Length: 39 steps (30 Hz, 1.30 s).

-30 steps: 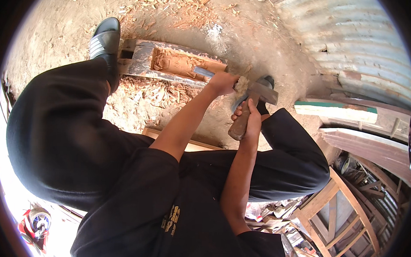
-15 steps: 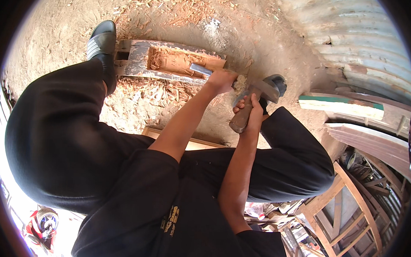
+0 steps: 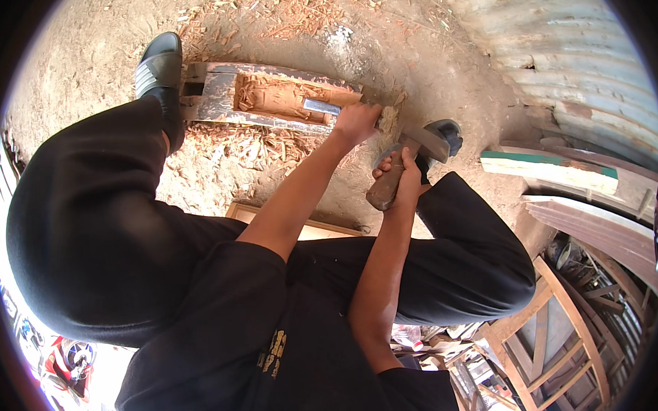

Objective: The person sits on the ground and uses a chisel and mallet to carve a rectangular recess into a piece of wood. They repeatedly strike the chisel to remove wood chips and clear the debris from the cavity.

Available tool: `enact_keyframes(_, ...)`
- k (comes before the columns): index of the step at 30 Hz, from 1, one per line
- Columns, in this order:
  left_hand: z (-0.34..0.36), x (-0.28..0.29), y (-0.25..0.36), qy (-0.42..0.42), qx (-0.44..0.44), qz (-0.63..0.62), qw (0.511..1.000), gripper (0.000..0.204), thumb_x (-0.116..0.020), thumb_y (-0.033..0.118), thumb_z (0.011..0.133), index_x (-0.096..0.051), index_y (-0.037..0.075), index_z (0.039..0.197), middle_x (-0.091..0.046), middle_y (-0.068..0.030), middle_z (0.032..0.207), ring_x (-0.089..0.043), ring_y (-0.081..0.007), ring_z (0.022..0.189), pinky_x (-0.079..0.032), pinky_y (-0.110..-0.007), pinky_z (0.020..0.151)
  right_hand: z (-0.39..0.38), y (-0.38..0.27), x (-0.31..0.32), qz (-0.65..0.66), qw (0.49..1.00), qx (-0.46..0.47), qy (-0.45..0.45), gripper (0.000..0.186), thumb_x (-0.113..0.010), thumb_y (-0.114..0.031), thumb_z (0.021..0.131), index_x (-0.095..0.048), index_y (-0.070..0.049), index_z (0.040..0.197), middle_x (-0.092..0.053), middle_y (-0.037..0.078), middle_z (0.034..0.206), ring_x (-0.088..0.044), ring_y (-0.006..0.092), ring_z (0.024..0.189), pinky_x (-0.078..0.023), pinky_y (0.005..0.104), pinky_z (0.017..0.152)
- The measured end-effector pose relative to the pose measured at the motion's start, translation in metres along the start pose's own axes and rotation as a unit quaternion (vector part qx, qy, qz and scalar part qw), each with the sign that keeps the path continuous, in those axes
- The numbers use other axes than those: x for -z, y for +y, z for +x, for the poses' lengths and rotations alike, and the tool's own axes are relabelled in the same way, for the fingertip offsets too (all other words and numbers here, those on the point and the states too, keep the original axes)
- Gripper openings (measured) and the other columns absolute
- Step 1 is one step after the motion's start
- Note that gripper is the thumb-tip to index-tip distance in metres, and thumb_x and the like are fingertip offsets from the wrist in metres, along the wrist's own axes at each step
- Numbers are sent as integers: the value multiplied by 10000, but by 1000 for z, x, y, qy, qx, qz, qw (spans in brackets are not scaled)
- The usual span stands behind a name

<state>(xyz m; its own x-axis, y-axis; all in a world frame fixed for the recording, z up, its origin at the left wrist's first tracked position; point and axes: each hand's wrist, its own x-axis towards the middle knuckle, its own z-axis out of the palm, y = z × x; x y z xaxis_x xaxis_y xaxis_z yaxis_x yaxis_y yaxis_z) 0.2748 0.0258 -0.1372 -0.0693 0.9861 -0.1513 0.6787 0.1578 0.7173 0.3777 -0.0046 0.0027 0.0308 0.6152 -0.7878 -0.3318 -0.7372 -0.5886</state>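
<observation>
A long wooden block (image 3: 218,93) with worn dark paint lies on the ground, a rectangular recess (image 3: 275,95) cut into its top and wood chips inside. My left hand (image 3: 357,124) is closed around a chisel (image 3: 320,106), its flat metal blade pointing left over the recess. The chisel's handle is mostly hidden in my fist, with a frayed, pale end (image 3: 391,121) showing beyond it. Just to the right, my right hand (image 3: 408,178) grips a brown wooden mallet (image 3: 384,191). The mallet's head (image 3: 431,142) is apart from the chisel's end.
My sandalled left foot (image 3: 160,65) rests at the block's left end, and my right foot (image 3: 447,133) is behind the mallet head. Wood shavings (image 3: 237,150) litter the dirt. Corrugated metal sheeting (image 3: 566,61), stacked boards (image 3: 548,167) and a wooden frame (image 3: 542,336) stand at the right.
My left hand and the chisel have shifted very slightly, with the blade a little higher in the picture. The mallet in my right hand stays almost where it was.
</observation>
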Motion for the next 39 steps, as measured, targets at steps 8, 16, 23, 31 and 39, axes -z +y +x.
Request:
enact_keyframes(8, 0, -6, -4, 23, -5, 12, 1000, 300, -681, 243, 675, -564, 109, 916, -610, -113, 848, -558, -295, 914, -406, -414, 852, 3, 7, -4, -77, 996, -43, -10, 201, -492, -247, 889, -424, -58, 872, -440, 56, 678, -458, 131, 543, -416, 283, 474)
enact_keyframes(16, 2, -6, -3, 38, -18, 65, 997, 353, -717, 233, 633, -593, 120, 944, -519, -109, 993, -476, -289, 1040, -371, -398, 882, 2, -2, -4, 62, 998, 26, 1, 240, -512, -279, 885, -430, -54, 899, -438, 53, 694, -456, 122, 539, -414, 280, 480)
enact_keyframes(23, 4, -11, -6, 61, -21, 44, 997, 332, -683, 201, 656, -591, 128, 966, -528, -93, 998, -493, -276, 1022, -372, -400, 891, 15, -19, 18, 79, 980, -144, -114, 283, -549, -251, 873, -444, 3, 940, -431, 40, 692, -444, 94, 529, -397, 235, 484)
enact_keyframes(31, 4, -8, 0, 47, -13, 50, 998, 362, -704, 210, 648, -588, 142, 984, -536, -93, 990, -506, -264, 1020, -364, -391, 909, 13, -85, 15, 47, 991, -111, -61, 295, -561, -276, 864, -446, -5, 889, -450, 51, 696, -436, 105, 558, -376, 222, 492)
enact_keyframes(39, 7, -25, -12, 31, 0, 31, 999, 395, -701, 255, 666, -567, 152, 1024, -616, -74, 889, -570, -248, 929, -368, -381, 905, 34, -114, 32, -51, 993, -48, -94, 243, -475, -230, 908, -448, -1, 984, -469, 67, 743, -448, 117, 591, -405, 226, 507)
